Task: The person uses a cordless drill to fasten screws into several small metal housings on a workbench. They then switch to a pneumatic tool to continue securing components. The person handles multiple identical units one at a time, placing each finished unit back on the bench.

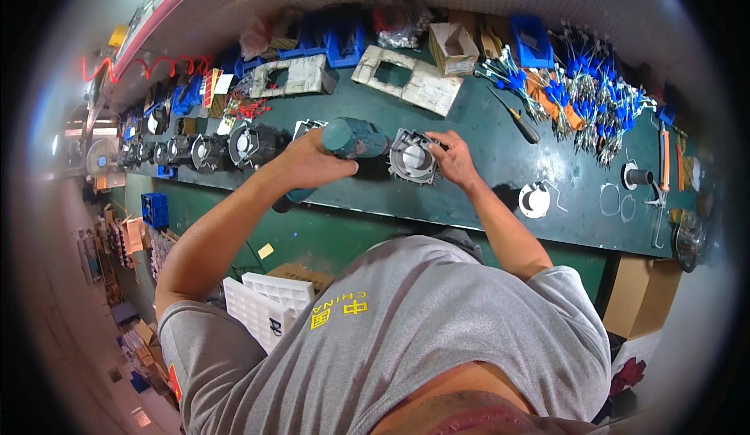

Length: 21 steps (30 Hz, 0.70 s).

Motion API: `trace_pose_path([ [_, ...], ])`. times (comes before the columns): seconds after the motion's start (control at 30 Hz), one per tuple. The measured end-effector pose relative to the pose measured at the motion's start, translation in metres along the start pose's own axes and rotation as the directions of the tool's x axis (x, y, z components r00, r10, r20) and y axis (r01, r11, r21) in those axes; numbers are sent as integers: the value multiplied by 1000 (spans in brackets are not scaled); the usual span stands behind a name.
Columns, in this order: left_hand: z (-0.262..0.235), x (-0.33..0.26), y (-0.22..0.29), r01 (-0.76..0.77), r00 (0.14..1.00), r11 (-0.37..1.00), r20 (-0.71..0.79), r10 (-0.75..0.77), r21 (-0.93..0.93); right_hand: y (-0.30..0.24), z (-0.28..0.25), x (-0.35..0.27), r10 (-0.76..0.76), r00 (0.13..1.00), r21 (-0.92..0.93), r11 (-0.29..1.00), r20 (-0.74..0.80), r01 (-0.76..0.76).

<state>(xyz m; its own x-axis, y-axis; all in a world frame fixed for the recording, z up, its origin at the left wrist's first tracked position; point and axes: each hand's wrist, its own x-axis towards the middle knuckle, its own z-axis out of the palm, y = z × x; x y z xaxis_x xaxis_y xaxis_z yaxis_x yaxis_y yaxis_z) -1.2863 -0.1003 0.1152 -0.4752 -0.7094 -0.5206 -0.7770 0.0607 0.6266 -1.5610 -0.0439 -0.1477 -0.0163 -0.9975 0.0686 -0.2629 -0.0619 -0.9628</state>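
Observation:
My left hand (316, 161) is closed around a teal cordless drill (355, 137), which lies level with its front end pointing right. That front end comes close to a round grey-white fan housing (412, 156); whether it touches, I cannot tell. My right hand (453, 156) grips the housing's right rim, fingers over its top edge. Left of the drill, a row of similar black housings with pale round centres (248, 145) runs along the bench. A white round part (534, 200) lies on the bench to the right, beside a bent wire (557, 194).
Two worn pale plates with square openings (434, 93) lie at the back of the green bench (344, 200). Blue-capped wire bundles (582, 83) heap at the far right, near a screwdriver (522, 124). A cardboard box (453, 48) and blue bins (344, 46) line the back.

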Motion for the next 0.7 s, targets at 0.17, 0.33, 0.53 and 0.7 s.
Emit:
trace_pose_path([
  [0.17,3,0,-1,-13,999,999,-31,14,44,-2,-2,-2,4,1000,-5,1000,6,-4],
  [0.33,1,-8,7,94,995,995,-29,-95,-23,-8,-1,-1,-21,1000,16,1000,-1,21],
  [0.53,0,11,-1,54,999,978,-3,-54,200,6,-1,-1,-62,998,-26,998,-31,61],
  [0.7,0,-1,7,120,989,955,-118,-91,271,-4,-2,1,-75,996,27,997,45,74],
])
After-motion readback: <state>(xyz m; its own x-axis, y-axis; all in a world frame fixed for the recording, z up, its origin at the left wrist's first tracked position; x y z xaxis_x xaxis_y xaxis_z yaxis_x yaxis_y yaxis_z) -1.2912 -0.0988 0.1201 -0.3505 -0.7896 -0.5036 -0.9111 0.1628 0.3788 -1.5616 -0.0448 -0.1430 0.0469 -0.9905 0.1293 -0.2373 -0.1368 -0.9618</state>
